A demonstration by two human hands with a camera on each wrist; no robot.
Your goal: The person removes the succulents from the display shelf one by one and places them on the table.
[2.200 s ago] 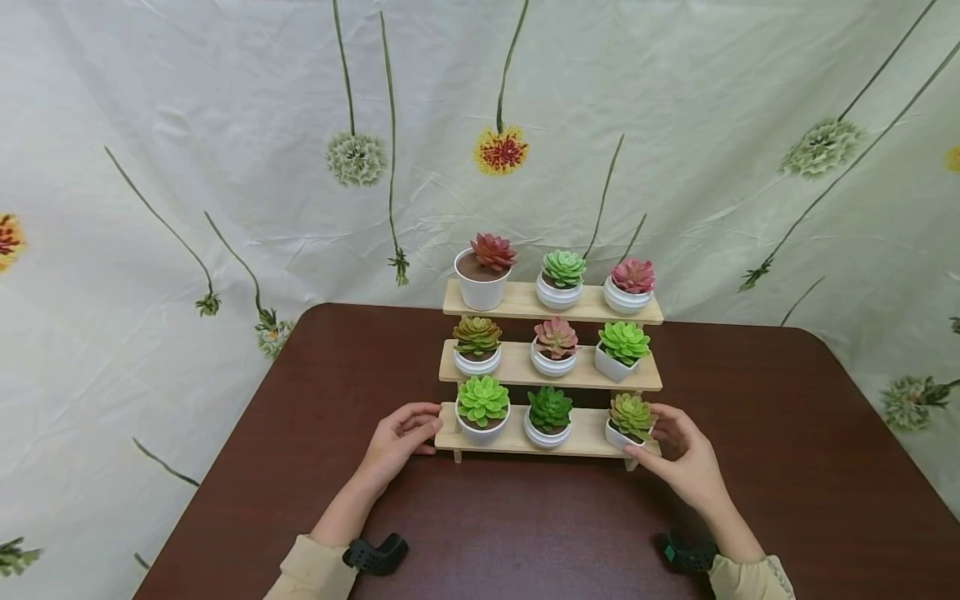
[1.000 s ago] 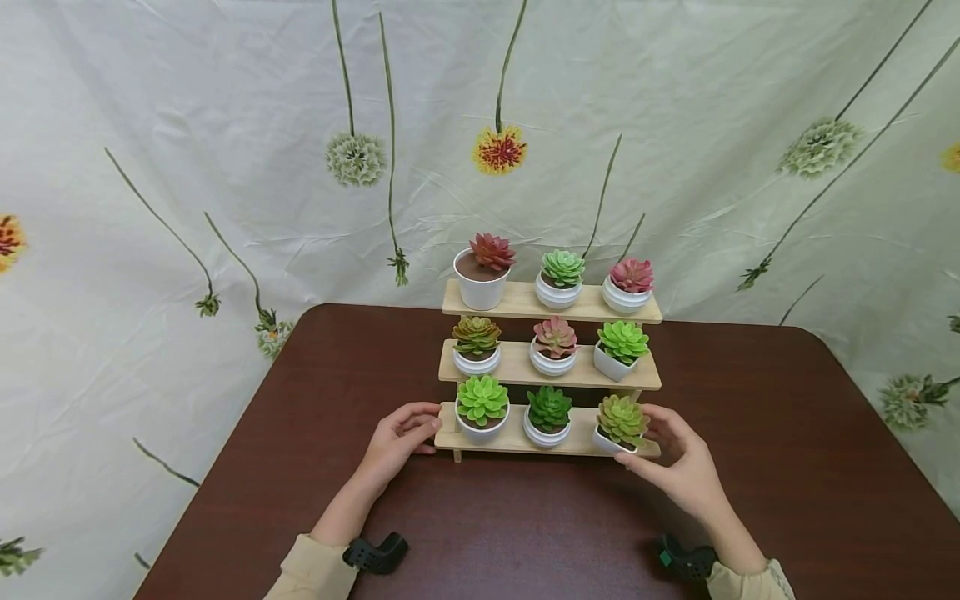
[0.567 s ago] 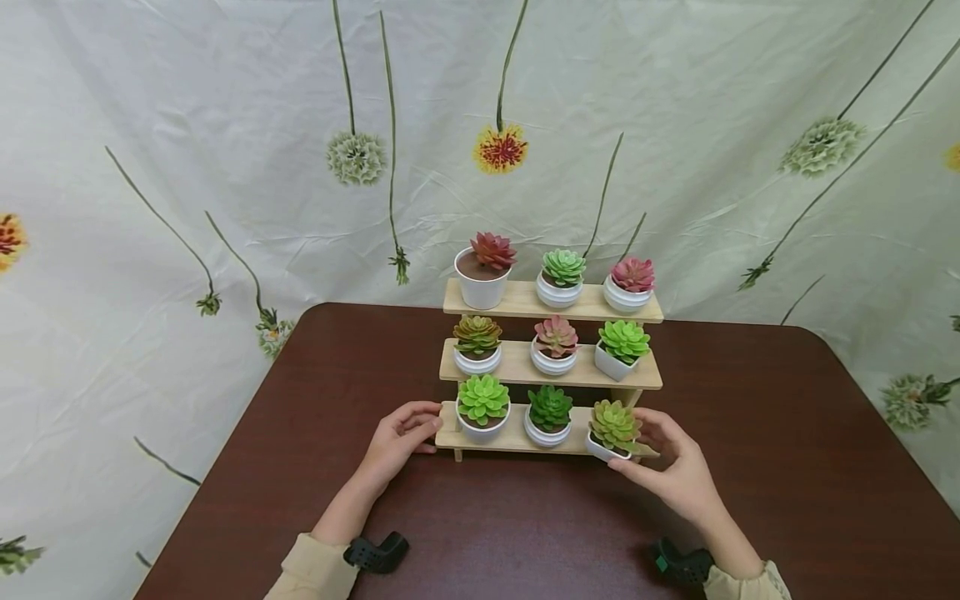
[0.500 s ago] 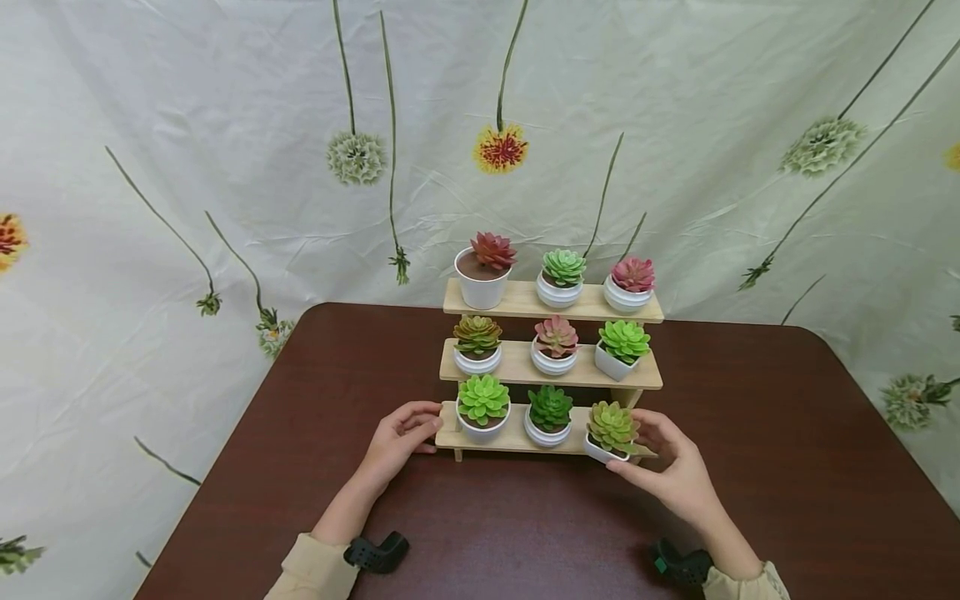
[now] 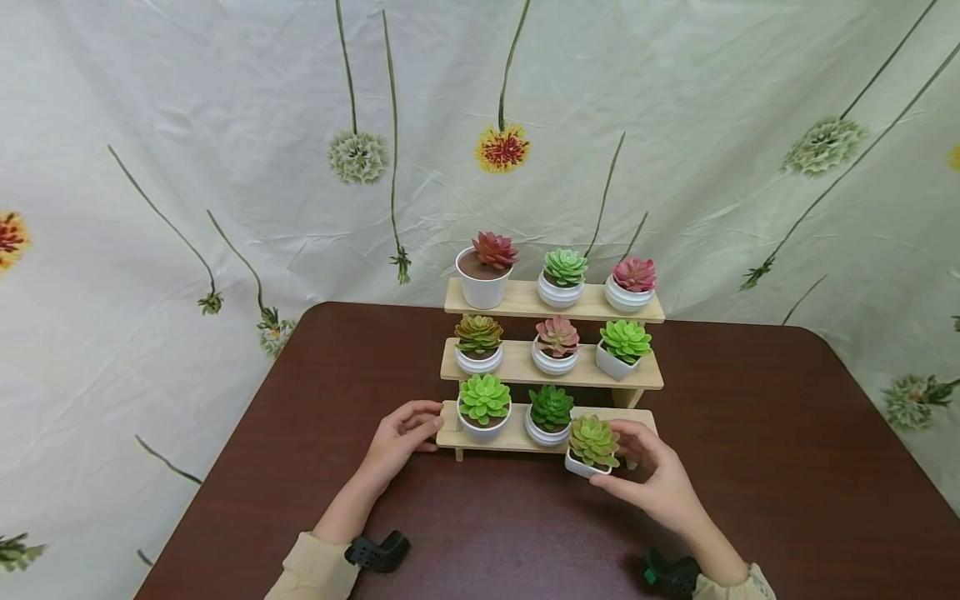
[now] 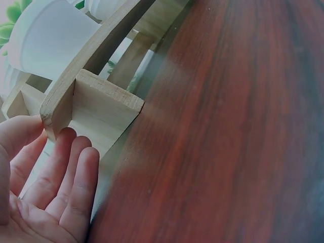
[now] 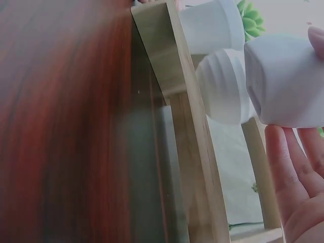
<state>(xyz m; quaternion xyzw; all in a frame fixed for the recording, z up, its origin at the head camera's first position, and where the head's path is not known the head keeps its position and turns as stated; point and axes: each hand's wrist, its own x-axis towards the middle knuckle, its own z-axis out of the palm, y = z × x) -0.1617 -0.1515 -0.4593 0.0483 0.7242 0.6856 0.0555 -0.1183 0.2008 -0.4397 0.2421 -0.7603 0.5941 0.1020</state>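
A three-tier wooden plant stand point(image 5: 516, 362) on the table holds small artificial succulents in white pots. My left hand point(image 5: 397, 437) pinches the left end of its bottom board; in the left wrist view the thumb and fingertips meet the board's corner. My right hand point(image 5: 656, 483) holds a yellow-green succulent point(image 5: 594, 442) by its square white pot point(image 7: 286, 83), thumb on one side and fingers on the other. In the right wrist view this pot is off the board, its underside showing. Left of it on the bottom tier stands a dark green succulent point(image 5: 551, 407).
A bright green succulent point(image 5: 483, 400) stands at the bottom tier's left. Three pots stand on each of the upper two tiers. The dark brown table point(image 5: 480, 533) surrounds the stand, and a floral cloth point(image 5: 247, 108) hangs behind it.
My right hand has taken the yellow-green succulent from the bottom tier's right end, moving it left and toward me, off the board's front edge. The left hand has stayed put.
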